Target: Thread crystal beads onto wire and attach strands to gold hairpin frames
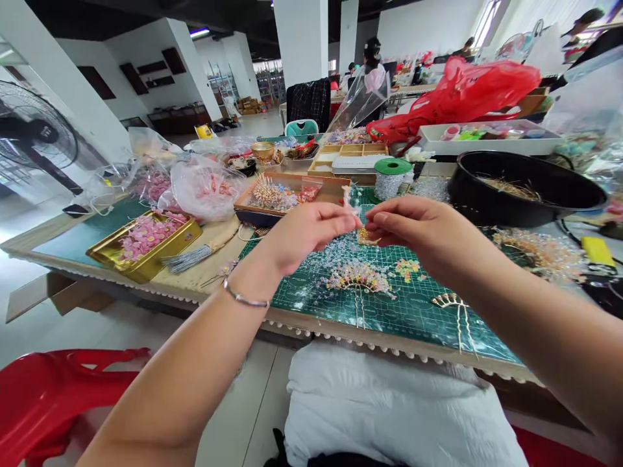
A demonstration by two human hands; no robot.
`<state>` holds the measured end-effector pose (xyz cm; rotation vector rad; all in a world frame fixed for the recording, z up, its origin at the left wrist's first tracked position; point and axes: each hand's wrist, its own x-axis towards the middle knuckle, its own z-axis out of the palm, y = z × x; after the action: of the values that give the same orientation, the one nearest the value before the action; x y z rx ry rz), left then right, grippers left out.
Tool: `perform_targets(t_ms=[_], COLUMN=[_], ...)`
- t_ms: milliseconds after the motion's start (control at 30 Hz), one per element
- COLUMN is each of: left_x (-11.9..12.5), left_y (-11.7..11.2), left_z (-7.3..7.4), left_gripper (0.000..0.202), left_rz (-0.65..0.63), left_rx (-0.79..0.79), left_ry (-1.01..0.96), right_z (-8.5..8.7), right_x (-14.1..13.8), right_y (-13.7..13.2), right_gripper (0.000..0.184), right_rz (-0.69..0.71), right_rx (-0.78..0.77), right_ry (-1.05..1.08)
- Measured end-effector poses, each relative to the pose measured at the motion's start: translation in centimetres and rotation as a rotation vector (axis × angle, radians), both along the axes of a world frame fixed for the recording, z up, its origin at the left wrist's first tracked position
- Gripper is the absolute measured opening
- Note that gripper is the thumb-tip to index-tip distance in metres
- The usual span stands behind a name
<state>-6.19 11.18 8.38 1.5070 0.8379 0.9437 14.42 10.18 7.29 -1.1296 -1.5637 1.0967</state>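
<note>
My left hand [316, 230], with a bracelet at the wrist, is closed in a pinch on a small pale pink-and-white piece [347, 196] that sticks up above the fingertips. Almost touching it, my right hand [411, 224] is pinched too; whatever lies between its fingers is too small to make out. Below both hands, a beaded hair comb [359, 279] with two long prongs lies on the green cutting mat [311, 301]. Loose clear beads are scattered around it. A small cluster of yellow and pink flowers [407, 269] and a bare gold hair comb [450, 300] lie to the right.
At left stand a gold tin [141, 264] of pink flowers and a bundle of wires [187, 259]. Behind are a shallow box [335, 188] of beaded pieces and a green spool [392, 167]. A black bowl [525, 165] and red plastic bag [467, 94] occupy the right.
</note>
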Motion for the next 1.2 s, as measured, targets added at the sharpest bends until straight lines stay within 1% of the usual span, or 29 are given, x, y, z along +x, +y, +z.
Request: perform_targets(t_ms=[67,133,233,300,367,433,467,533,567,633,700,800,933,1000,1100,1200], left_x=[0.9,1.7,2.8,3.5,4.2,4.7,5.0,5.4,5.5,5.8,6.1,6.4,6.8,7.1,7.5,7.8], left_y=[-2.5,-4.7,-7.1,-8.1,-8.8,-9.5,-9.8,-10.3,-10.5,-10.9,-11.4,-12.1,-13.2,-13.6,-14.1,-14.5], left_z=[0.2,0.1,-0.4,-0.9,-1.5,-2.1,-2.3,-2.8,-2.9,-3.2,-3.3,-3.7,-4.3,-4.4,-4.2,-3.7], left_gripper=[0.013,0.012,0.012,0.011,0.011,0.011,0.012,0.012,0.013,0.013,0.015,0.021,0.028,0.027,0.021,0.018], left_rz=[-0.117,-0.225,-0.366,-0.424,-0.471,-0.519,-0.549,-0.615,-0.642,-0.676,-0.676,-0.631,-0.507,-0.452,-0.41,-0.374], left_rx=[-0.024,-0.081,-0.234,-0.324,-0.373,-0.394,-0.396,-0.399,-0.407,-0.441,-0.49,-0.531,-0.571,-0.585,-0.542,-0.41], left_ry=[-0.019,-0.004,0.048,0.064,0.071,0.082,0.087,0.089,0.084,0.075,0.066,0.045,0.005,0.007,0.065,0.143], right_z=[0.4,0.6,0.5,0.2,-0.3,-1.1,-1.4,-2.2,-2.5,-2.9,-3.2,-3.6,-4.3,-4.7,-5.1,-5.0], right_x=[0.9,2.2,4.1,5.1,5.8,6.4,6.7,7.4,7.7,8.3,8.7,8.9,9.4,9.7,10.0,10.4], right_y=[-2.1,-4.3,-7.4,-9.3,-10.8,-11.9,-12.4,-13.1,-13.4,-14.1,-14.8,-16.1,-17.9,-18.7,-19.3,-19.6], right_gripper=[0.019,0.022,0.017,0.015,0.017,0.017,0.016,0.02,0.021,0.015,0.012,0.016,0.019,0.019,0.019,0.021], right_rz=[-0.04,-0.06,-0.005,0.069,0.147,0.18,0.178,0.175,0.195,0.269,0.293,0.208,0.128,0.104,0.079,0.082], right_rx=[0.024,0.02,-0.029,-0.126,-0.28,-0.394,-0.412,-0.404,-0.4,-0.412,-0.442,-0.474,-0.455,-0.482,-0.512,-0.478], right_ry=[0.07,0.095,0.019,-0.019,0.028,0.097,0.108,0.067,0.031,-0.031,-0.007,0.104,0.104,0.147,0.211,0.157])
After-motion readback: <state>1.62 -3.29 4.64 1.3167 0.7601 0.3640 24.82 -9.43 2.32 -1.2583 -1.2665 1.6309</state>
